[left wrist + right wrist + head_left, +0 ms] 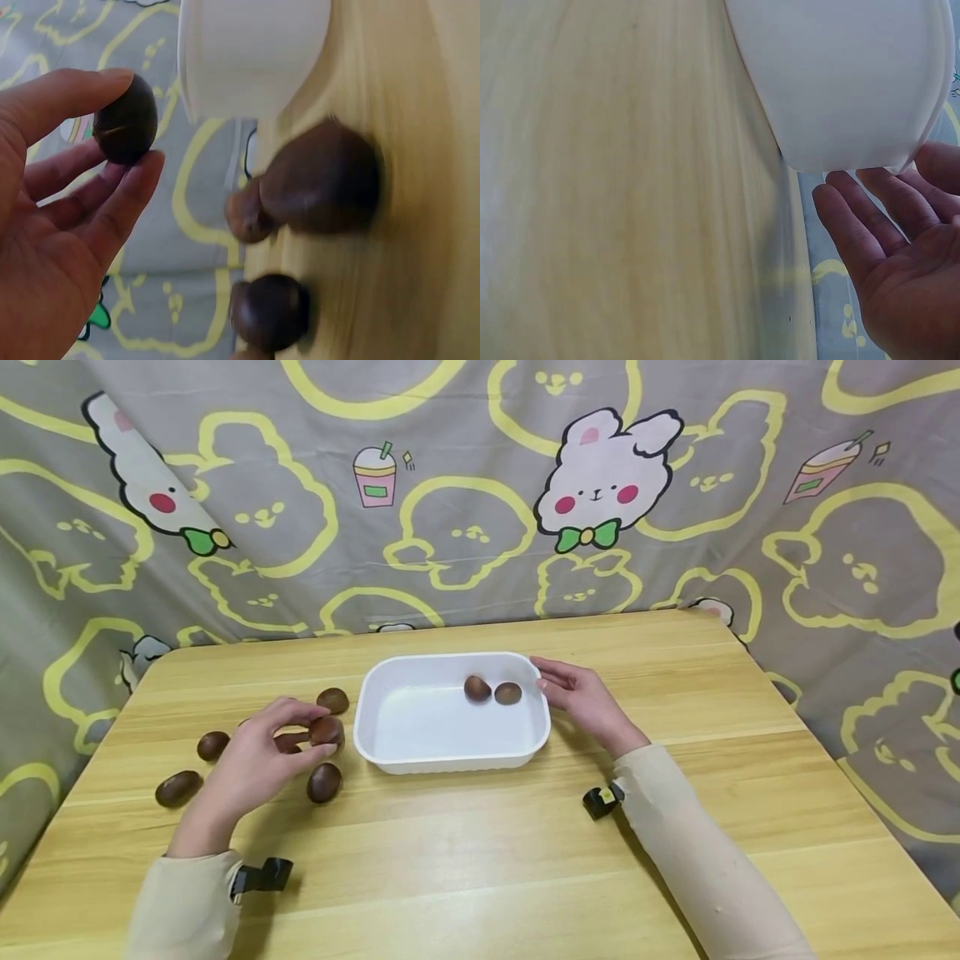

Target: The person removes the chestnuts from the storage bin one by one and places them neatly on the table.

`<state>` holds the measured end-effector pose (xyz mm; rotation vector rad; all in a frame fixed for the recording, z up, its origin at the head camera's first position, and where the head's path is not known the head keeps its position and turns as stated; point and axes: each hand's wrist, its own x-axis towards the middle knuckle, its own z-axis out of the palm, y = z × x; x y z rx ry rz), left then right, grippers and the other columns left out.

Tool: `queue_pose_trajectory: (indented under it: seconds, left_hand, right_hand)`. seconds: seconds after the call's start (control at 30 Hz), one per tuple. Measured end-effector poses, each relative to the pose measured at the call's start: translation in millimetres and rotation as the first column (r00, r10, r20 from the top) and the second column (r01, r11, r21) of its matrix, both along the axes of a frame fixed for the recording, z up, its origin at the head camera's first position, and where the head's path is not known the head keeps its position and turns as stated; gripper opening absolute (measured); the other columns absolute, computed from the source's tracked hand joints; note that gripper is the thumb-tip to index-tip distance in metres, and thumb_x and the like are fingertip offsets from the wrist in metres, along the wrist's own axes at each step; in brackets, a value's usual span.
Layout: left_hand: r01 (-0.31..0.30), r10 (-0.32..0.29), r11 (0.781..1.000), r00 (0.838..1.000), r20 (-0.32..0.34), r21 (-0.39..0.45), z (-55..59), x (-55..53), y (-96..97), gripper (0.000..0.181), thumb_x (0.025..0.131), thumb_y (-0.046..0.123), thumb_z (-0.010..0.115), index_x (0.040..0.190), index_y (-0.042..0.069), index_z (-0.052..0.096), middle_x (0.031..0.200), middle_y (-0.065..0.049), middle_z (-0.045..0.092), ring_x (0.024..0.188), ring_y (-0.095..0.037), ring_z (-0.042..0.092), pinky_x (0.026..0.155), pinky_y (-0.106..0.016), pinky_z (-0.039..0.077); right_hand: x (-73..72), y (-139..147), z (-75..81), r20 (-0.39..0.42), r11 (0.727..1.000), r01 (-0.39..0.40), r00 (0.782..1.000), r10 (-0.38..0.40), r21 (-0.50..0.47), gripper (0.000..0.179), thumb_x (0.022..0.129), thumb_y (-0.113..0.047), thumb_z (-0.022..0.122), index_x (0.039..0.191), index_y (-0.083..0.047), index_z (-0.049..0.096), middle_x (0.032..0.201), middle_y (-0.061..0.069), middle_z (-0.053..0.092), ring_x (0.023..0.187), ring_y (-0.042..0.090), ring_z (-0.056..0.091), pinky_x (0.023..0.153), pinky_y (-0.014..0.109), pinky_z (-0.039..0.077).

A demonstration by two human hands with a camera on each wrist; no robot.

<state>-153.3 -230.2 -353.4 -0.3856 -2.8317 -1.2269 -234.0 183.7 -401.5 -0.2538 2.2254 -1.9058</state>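
Observation:
My left hand (258,756) pinches a brown chestnut (127,120) between thumb and fingertips, above the table just left of a white plastic basin (452,763). Two chestnuts lie inside the basin near its right end, one chestnut (477,688) beside another chestnut (507,693). At the basin's right end, my right hand (581,697) holds the rim, thumb at the edge and fingers against the outer wall. Around my left hand several loose chestnuts lie on the table, among them a chestnut (324,782) in front and a chestnut (332,700) behind.
Farther left, a chestnut (213,746) and a longer chestnut (178,788) lie on the wooden table (465,868). Behind the table hangs a grey patterned curtain (465,452). Each sleeve carries a small black wrist camera (600,800).

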Motion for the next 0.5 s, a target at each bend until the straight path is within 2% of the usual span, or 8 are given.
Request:
queue_pose_trajectory:
  seconds: [0.2, 0.37, 0.5]
  left_hand:
    - [0.001, 0.0, 0.999, 1.0, 0.017, -0.043, -3.7, 16.7, -22.5, 0.041, 0.087, 0.023, 0.078, 0.121, 0.006, 0.064, 0.116, -0.004, 0.058, 0.101, -0.017, 0.059, 0.08, -0.02, 0.052]
    - [-0.023, 0.023, 0.997, 1.0, -0.003, -0.08, -8.4, 28.9, -38.7, 0.04, 0.084, 0.022, 0.081, 0.118, 0.008, 0.066, 0.111, -0.004, 0.062, 0.095, -0.006, 0.06, 0.078, -0.017, 0.05]
    - [-0.049, 0.051, 0.991, 0.999, 0.015, -0.124, -10.3, 36.0, -48.9, 0.041, 0.082, 0.026, 0.083, 0.116, 0.01, 0.067, 0.111, -0.003, 0.063, 0.093, -0.005, 0.06, 0.075, -0.015, 0.048]
  right_hand:
    - [-0.2, 0, -0.7, -0.001, 1.0, 0.0, 1.0, 0.0, 0.0, 0.046, 0.101, -0.01, 0.056, 0.145, -0.002, 0.045, 0.14, 0.018, 0.052, 0.126, 0.028, 0.052, 0.093, 0.03, 0.049]
    - [0.4, 0, -0.2, -0.007, 1.0, -0.006, 1.0, 0.006, -0.009, 0.046, 0.101, -0.01, 0.055, 0.145, -0.001, 0.044, 0.14, 0.02, 0.051, 0.127, 0.029, 0.051, 0.094, 0.031, 0.049]
    - [0.2, 0, -0.7, -0.002, 1.0, -0.001, 1.0, 0.0, -0.012, 0.046, 0.101, -0.01, 0.056, 0.145, -0.001, 0.045, 0.14, 0.02, 0.051, 0.126, 0.028, 0.051, 0.094, 0.03, 0.048]
